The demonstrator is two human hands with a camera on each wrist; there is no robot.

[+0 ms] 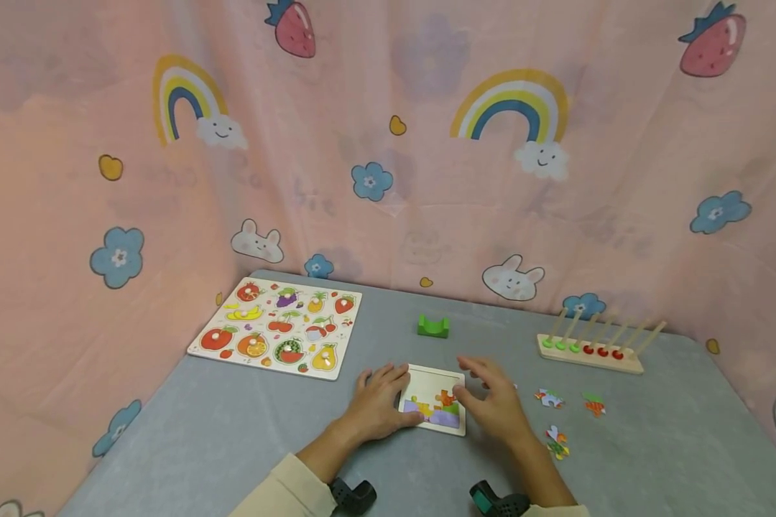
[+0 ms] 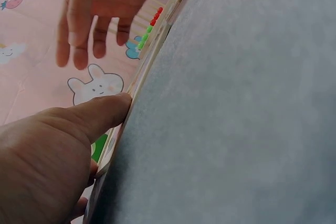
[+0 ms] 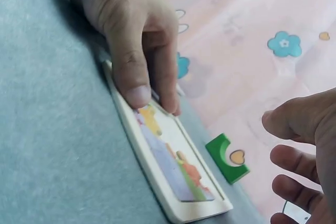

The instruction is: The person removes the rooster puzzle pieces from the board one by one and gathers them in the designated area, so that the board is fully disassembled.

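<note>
A small jigsaw tray (image 1: 430, 379) with a pale frame lies on the table, its lower part filled with purple, yellow, orange and green pieces (image 3: 173, 156). My left hand (image 1: 378, 408) grips the tray's left end; the thumb (image 3: 131, 80) rests on the near side and the fingers lie toward the far side. Over by the right edge, my right hand (image 1: 494, 406) is raised with loosely bent, parted fingers and nothing visible in them. Several loose jigsaw pieces, including an orange and green one (image 1: 593, 404) and a multicoloured one (image 1: 557, 443), lie right of that hand.
A fruit peg puzzle board (image 1: 345, 345) lies at the back left. Behind the tray stands a green arched block (image 1: 433, 328). A wooden peg rack (image 1: 591, 357) with green and red beads stands at the back right. A printed curtain (image 1: 388, 230) hangs behind the table.
</note>
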